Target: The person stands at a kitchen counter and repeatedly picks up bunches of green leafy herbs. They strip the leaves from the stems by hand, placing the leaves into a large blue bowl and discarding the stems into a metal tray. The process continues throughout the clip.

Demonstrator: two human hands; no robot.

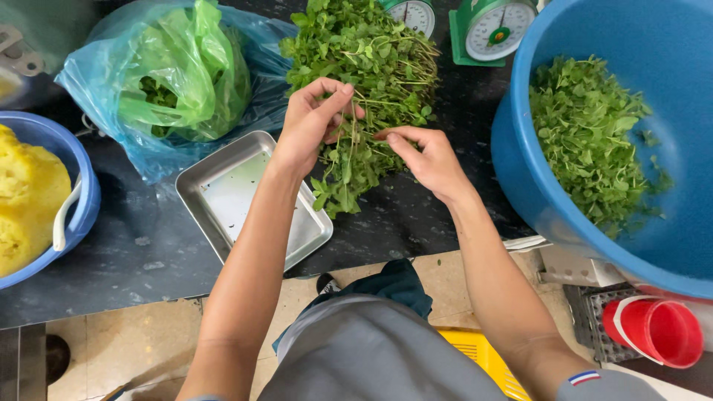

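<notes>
Head view, looking down. Dark speckled stone-like surface (pixel 148 260), matte, with a few pale flecks; its near edge runs left to right above a beige tiled floor (pixel 134 341).

Centre: one loose heap of leafy green herb sprigs (pixel 371 67), thin wiry stems, small soft leaves, lying on the surface and trailing toward the near edge. Left hand (pixel 308 126) rests on the heap's left flank, grip partly closed, thumb and forefinger pinched on a few stems. Right hand (pixel 427 160) sits at the heap's lower right, fingers curled and pointing left; its fingertips meet the stems, but whether they actually pinch one is hard to tell from this angle.

Just left of the heap: one shallow rectangular stainless-steel tray (pixel 223 223), rounded corners, dull sheen, a few leaf specks inside; its right corner lies under the left forearm.

Count of containers: two blue round plastic tubs. The large one (pixel 668 134) at right holds picked green leaves (pixel 587 141), piled against its left wall, and overhangs the surface edge. The smaller one (pixel 82 193) at left holds a lumpy yellow mass (pixel 22 200) and a white handle.

One translucent blue plastic bag (pixel 96 74), crinkled, enclosing a green bag with more greens, upper left. Two dial scales at the top edge: one green-bodied (pixel 494 30), one mostly cropped (pixel 412 13). One red plastic cup (pixel 661 330) lower right.

Open room: bare surface between tray and small tub, and a narrow strip between heap and large tub.
</notes>
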